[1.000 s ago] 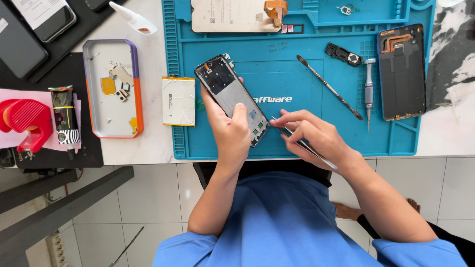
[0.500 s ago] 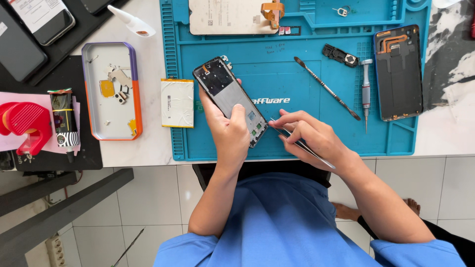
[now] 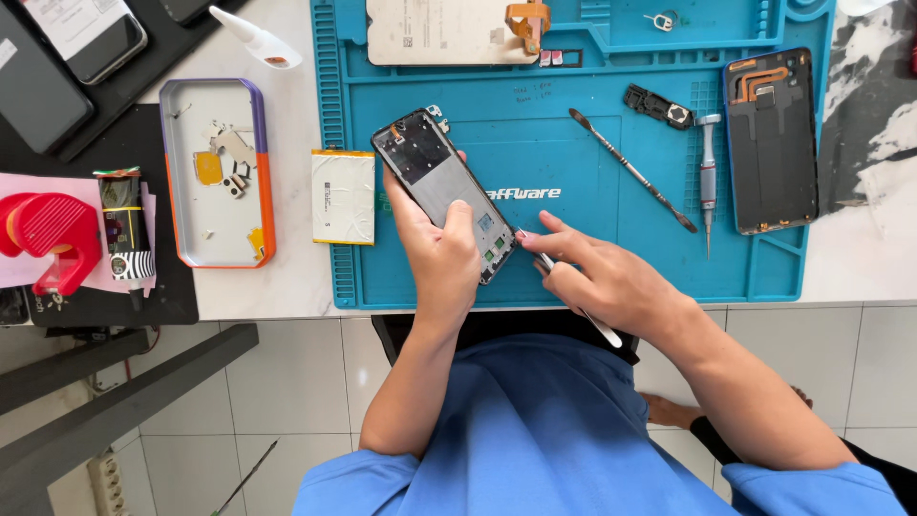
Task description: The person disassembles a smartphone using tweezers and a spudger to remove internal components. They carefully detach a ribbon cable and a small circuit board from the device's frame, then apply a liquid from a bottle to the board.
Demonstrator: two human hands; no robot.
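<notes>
My left hand [image 3: 441, 256] grips an opened phone frame [image 3: 435, 177], tilted with its top toward the upper left, above a blue work mat [image 3: 573, 143]. My right hand [image 3: 597, 277] pinches a thin metal tool [image 3: 585, 311] whose tip meets the phone's lower right edge. The tool's tail sticks out past my palm toward my lap.
On the mat lie a white display panel [image 3: 449, 33], a metal spudger [image 3: 630, 170], a small screwdriver [image 3: 708, 182], a black part [image 3: 659, 105] and a dark back cover [image 3: 772, 139]. A battery [image 3: 343, 196] and a parts tray [image 3: 218, 172] sit left of it. Tape roll [image 3: 48, 229] at far left.
Both hands keep their hold; the phone and tool stay almost still, with only a slight shift of the view.
</notes>
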